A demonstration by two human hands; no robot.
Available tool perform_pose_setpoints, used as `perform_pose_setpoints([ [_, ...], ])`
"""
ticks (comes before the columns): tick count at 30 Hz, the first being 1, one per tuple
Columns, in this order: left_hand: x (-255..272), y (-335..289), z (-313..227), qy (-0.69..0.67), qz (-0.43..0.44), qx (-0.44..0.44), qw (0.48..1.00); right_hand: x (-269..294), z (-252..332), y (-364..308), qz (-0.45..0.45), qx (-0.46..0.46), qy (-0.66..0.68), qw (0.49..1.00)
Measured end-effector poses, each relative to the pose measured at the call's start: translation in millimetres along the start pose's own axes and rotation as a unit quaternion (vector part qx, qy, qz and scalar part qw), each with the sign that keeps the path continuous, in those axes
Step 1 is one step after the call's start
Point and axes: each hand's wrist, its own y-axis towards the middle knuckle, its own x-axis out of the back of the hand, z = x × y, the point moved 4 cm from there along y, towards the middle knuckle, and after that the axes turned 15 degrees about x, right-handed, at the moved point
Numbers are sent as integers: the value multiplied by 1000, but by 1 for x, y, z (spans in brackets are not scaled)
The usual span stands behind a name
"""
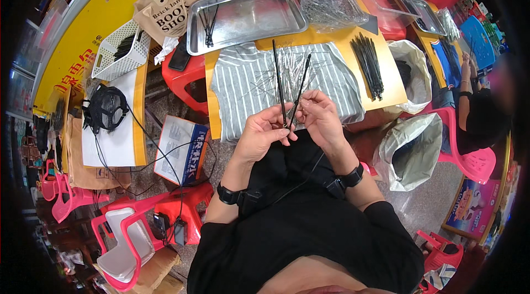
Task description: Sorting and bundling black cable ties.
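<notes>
Left hand (264,131): fingers pinched on lower end of a black cable tie (279,81), tie standing up toward 12 o'clock.
Right hand (321,116): pinched on 2nd black cable tie (301,87), leaning toward 1 o'clock; both ties' lower ends meet between the hands.
Hands: close together, nearly touching, over lap, just at 6 o'clock of the striped cloth (248,81).
Tabletop (342,40): yellow; cloth has loose thin ties on it.
Steel tray (245,15): at 11 o'clock of the hands, few black ties inside.
Tie bundle (367,65): at 2 o'clock, on tabletop.
White basket (120,51): at 10 o'clock, well apart.
</notes>
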Motion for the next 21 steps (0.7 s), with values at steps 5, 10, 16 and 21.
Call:
perform_pose_setpoints([
  [5,1,0,1,4,2,-5,1000,1,-1,0,-9,-6,6,1000],
  [10,3,0,3,8,-4,-8,1000,2,-1,-2,-8,-4,6,1000],
  [16,4,1,5,14,-6,-22,1000,5,-3,-3,-19,-1,-4,1000],
  [21,6,2,6,-3,12,-34,999,6,-3,-2,-35,-18,-13,999],
])
